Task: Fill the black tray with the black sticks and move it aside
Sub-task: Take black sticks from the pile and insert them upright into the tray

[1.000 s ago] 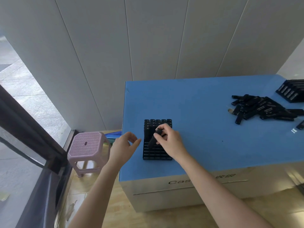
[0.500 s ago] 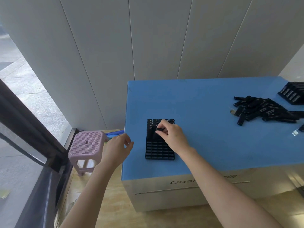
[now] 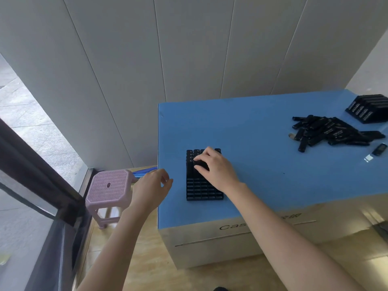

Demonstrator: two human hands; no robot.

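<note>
Cardboard box (image 3: 210,246) under the blue table top (image 3: 262,133) carries grey lettering. "Cas" is all that reads, since the right forearm crosses the rest, and the fainter marks further right are blurred. One pink stool (image 3: 109,187) stands on the floor off the table's left edge. There are two trays. The black tray (image 3: 203,191) sits near the front left corner, its back rows filled with upright sticks and its front rows open cells; a second tray (image 3: 369,108), full, is cut off by the frame at the far right. Between them, well apart from the near tray, lies one loose pile of black sticks (image 3: 327,131), too tangled to count, their white print too small to read. The right hand (image 3: 218,171) rests over the filled rows, fingers and thumb curled round the top of one black stick (image 3: 202,164) and hiding several others. The left hand (image 3: 149,187) hovers just off the table edge, loosely curled, thumb and forefinger narrowly apart — holding nothing. One small dark item (image 3: 379,149) beside the pile I cannot identify.
</note>
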